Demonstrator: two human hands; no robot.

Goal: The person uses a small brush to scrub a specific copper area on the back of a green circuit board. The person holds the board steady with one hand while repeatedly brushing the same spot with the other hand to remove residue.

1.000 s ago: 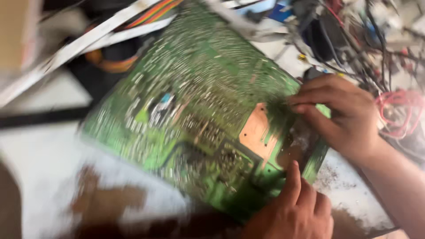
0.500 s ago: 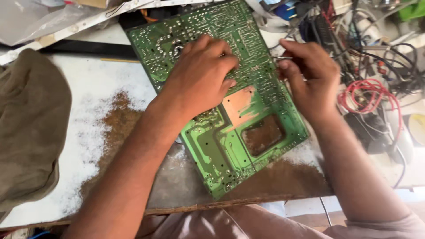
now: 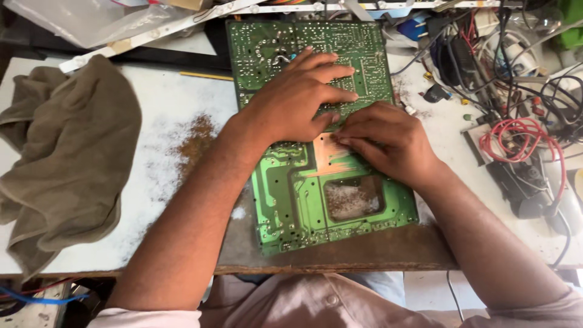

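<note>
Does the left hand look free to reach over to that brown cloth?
Probably yes. The left hand lies flat on the green circuit board, holding nothing, and the cloth lies on the same side of the table. Only bare, dusty tabletop shows between them.

Both hands cover the middle of the green circuit board (image 3: 340, 200), hiding its solder joints there. What the right hand (image 3: 388, 143) pinches cannot be told. At the table's (image 3: 152, 182) far right corner, tangled wires (image 3: 522, 133) run off frame.
</note>
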